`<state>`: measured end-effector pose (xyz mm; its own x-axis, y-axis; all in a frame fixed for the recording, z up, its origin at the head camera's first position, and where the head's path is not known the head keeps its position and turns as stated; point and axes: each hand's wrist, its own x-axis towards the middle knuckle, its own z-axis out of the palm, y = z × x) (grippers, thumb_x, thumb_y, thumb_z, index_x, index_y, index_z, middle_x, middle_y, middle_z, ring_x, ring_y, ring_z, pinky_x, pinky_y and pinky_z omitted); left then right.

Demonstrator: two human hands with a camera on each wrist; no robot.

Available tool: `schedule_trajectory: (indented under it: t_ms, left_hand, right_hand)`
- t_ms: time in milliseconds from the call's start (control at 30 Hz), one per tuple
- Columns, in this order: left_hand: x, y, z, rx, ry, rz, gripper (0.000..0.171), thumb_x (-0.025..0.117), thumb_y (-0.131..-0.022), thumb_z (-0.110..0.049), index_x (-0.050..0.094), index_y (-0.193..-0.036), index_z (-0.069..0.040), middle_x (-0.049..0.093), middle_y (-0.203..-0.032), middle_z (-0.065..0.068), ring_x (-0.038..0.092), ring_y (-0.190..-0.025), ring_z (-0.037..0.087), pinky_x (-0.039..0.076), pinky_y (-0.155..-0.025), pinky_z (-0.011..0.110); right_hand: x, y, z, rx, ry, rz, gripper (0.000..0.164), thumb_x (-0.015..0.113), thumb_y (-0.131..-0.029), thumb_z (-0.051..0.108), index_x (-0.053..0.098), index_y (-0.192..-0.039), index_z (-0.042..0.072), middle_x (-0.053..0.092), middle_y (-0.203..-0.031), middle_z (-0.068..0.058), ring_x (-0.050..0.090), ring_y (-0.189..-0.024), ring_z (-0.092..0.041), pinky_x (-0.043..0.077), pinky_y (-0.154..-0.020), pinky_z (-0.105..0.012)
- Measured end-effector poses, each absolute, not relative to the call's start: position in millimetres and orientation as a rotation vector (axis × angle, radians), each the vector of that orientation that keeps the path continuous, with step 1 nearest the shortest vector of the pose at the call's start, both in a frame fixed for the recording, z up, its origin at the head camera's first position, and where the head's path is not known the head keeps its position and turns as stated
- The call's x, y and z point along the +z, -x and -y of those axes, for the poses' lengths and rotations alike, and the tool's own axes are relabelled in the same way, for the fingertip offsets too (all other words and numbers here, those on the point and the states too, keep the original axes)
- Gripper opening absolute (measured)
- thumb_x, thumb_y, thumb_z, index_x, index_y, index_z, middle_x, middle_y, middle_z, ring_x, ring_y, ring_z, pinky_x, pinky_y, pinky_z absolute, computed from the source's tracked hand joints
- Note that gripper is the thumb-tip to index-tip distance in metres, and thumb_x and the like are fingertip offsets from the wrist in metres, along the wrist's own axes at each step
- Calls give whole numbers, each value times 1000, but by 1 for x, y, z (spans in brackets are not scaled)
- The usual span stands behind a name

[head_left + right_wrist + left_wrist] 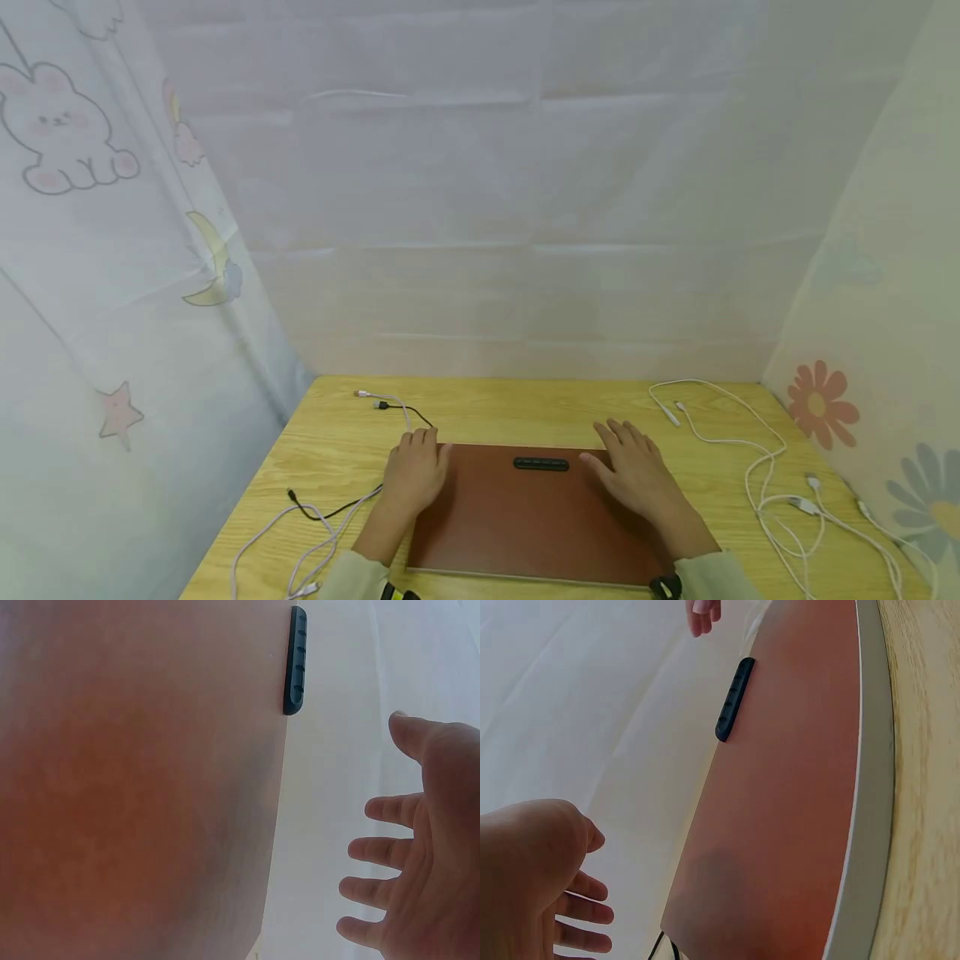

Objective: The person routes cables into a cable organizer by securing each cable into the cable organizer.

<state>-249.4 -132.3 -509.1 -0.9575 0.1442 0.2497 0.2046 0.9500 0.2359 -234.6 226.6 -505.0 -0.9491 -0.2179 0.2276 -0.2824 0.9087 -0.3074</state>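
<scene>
A flat reddish-brown board (525, 525) with a pale edge lies in the middle of the table in the head view. Near its far edge sits a black slotted cable holder (541, 464), also visible in the right wrist view. My left hand (417, 471) hovers by the board's far left corner, fingers relaxed and holding nothing. Over the far right part of the board is my right hand (637, 471), its fingers spread and empty. Both wrist views show a gap between the hand and the board.
On the left, white cables (330, 537) and a black cable (306, 510) run towards the board, with plugs (381, 405) behind. More white cables (768, 467) lie loosely coiled on the right of the wood-grain table (487, 408). Pale curtains (487, 208) enclose the back and sides.
</scene>
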Motion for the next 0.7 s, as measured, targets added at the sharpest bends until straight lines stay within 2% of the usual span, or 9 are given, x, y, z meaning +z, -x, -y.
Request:
schedule_trajectory:
  t_ms: [367, 500, 700]
  left_hand:
    - [-515, 257, 137, -331, 253, 2828, 29, 54, -104, -23, 62, -119, 1, 66, -109, 16, 61, -100, 34, 55, -75, 50]
    - [-517, 256, 139, -296, 253, 2831, 25, 61, -99, -12, 62, -119, 3, 65, -106, 17, 62, -98, 35, 56, -73, 47]
    - [-518, 251, 144, -303, 249, 2899, 22, 63, -94, -1, 63, -115, 4, 62, -98, 15, 60, -93, 33, 55, -71, 42]
  right_hand:
    - [-511, 237, -220, 518, -402, 2904, 70, 49, -102, 55, 45, -151, 5, 41, -153, -27, 32, -142, -53, 26, -109, -71]
    - [-511, 237, -216, 535, -415, 2901, 69, 53, -102, 53, 45, -151, 5, 40, -154, -27, 32, -143, -53, 26, -109, -71]
    - [-510, 238, -212, 540, -427, 2901, 70, 50, -102, 55, 44, -151, 5, 39, -155, -26, 32, -143, -52, 27, -109, -70]
